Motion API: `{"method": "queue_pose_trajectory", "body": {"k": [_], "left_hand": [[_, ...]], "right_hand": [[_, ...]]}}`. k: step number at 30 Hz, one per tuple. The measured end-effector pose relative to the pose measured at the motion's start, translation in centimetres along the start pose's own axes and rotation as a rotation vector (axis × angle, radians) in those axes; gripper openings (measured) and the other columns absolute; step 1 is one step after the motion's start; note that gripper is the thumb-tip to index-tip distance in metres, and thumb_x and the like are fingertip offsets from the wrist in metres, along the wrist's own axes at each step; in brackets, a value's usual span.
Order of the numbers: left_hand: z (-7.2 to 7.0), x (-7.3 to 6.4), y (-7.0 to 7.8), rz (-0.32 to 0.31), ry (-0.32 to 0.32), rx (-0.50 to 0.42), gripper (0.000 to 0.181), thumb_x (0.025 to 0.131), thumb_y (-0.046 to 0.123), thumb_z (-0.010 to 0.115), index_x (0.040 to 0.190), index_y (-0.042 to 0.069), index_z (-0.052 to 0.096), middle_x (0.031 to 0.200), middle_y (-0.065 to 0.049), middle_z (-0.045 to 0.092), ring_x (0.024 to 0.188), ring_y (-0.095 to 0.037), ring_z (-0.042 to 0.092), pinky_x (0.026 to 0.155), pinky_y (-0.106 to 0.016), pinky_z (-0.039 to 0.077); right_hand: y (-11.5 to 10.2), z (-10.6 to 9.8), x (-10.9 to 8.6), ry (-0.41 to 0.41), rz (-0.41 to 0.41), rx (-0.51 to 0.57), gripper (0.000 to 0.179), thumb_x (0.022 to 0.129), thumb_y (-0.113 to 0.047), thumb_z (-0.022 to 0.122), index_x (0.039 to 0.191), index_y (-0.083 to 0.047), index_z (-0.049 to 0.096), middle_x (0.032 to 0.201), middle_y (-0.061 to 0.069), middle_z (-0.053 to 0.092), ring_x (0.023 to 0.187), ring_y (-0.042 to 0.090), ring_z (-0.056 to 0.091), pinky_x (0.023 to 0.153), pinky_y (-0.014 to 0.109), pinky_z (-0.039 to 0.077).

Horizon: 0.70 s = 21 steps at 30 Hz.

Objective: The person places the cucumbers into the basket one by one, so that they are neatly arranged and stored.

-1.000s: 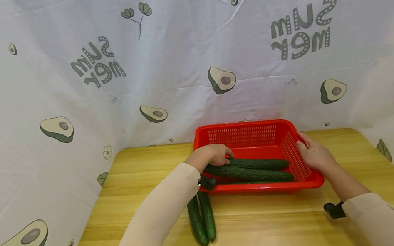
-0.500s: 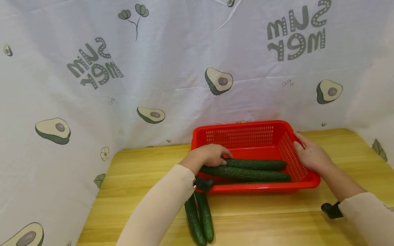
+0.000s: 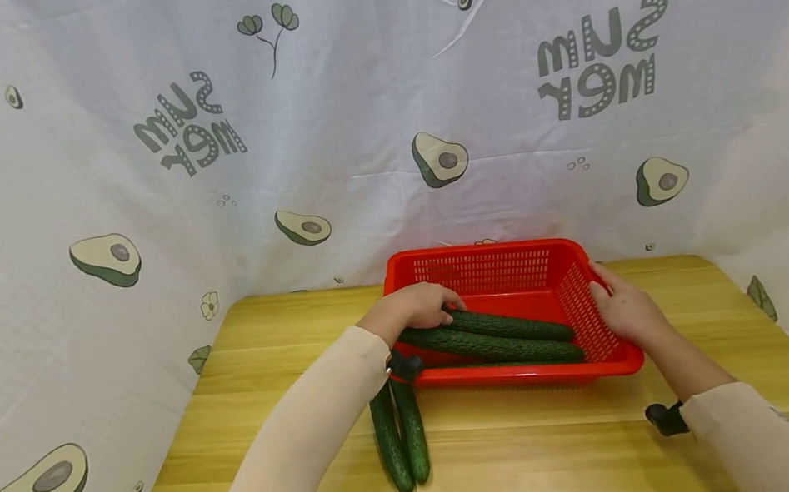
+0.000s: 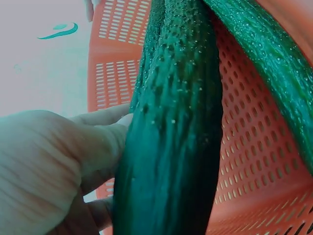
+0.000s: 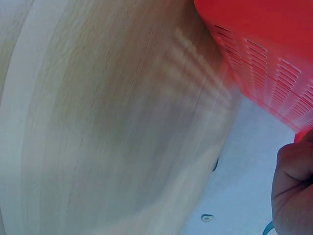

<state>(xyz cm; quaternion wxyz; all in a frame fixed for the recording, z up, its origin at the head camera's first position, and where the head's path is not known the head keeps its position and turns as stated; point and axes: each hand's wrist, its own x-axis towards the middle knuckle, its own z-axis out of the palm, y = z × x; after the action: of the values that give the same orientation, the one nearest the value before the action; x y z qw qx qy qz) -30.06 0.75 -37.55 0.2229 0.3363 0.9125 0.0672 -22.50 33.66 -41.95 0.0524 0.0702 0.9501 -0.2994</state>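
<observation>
A red plastic basket (image 3: 534, 374) stands on the table with several dark green cucumbers inside. My left hand (image 3: 414, 308) reaches over its left side and pinches the left end of the rear cucumber (image 3: 515, 325), which is slightly raised. A middle cucumber (image 3: 502, 343) lies alongside, large in the left wrist view and partly covering the grip. Another cucumber (image 4: 269, 63) lies along the basket's front wall. My right hand (image 3: 629, 312) grips the basket's right rim, thumb on the inside; the right wrist view catches only part of this hand (image 5: 296, 188).
Two more cucumbers (image 3: 401, 442) lie side by side on the wooden table (image 3: 516, 464), in front of the basket's left corner. A white cloth printed with avocados (image 3: 361, 116) hangs behind and beside the table. Black wrist devices (image 3: 665, 419) are on both forearms.
The rear cucumber's left end has risen slightly with my left hand and its right end stays down in the basket. My right hand keeps hold of the rim.
</observation>
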Motion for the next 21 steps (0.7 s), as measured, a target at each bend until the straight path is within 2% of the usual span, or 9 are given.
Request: {"method": "queue_pose_trajectory", "body": {"k": [5, 15, 21], "left_hand": [[0.49, 0.21, 0.01, 0.004, -0.008, 0.001, 0.038, 0.105, 0.023, 0.057, 0.143, 0.026, 0.061, 0.147, -0.002, 0.059, 0.137, -0.021, 0.054, 0.115, -0.038, 0.044], [0.55, 0.11, -0.04, -0.019, -0.016, -0.008, 0.040, 0.105, 0.023, 0.057, 0.146, 0.022, 0.059, 0.152, -0.002, 0.055, 0.143, -0.022, 0.049, 0.117, -0.039, 0.042], [0.43, 0.04, -0.15, -0.020, -0.015, -0.018, 0.043, 0.105, 0.023, 0.058, 0.147, 0.016, 0.057, 0.152, -0.005, 0.055, 0.143, -0.024, 0.050, 0.118, -0.040, 0.041]], "right_hand": [[-0.02, -0.03, -0.13, -0.002, 0.003, 0.000, 0.063, 0.112, -0.040, 0.018, 0.164, -0.010, 0.003, 0.157, 0.041, 0.025, 0.134, 0.063, 0.039, 0.100, 0.068, 0.048], [-0.18, -0.02, -0.26, -0.005, -0.005, 0.000, 0.063, 0.112, -0.040, 0.019, 0.164, -0.008, 0.004, 0.155, 0.042, 0.027, 0.129, 0.060, 0.046, 0.089, 0.058, 0.057], [-0.08, -0.01, -0.09, 0.002, -0.012, 0.002, 0.063, 0.112, -0.041, 0.019, 0.164, -0.009, 0.004, 0.156, 0.041, 0.026, 0.132, 0.062, 0.042, 0.096, 0.065, 0.052]]}}
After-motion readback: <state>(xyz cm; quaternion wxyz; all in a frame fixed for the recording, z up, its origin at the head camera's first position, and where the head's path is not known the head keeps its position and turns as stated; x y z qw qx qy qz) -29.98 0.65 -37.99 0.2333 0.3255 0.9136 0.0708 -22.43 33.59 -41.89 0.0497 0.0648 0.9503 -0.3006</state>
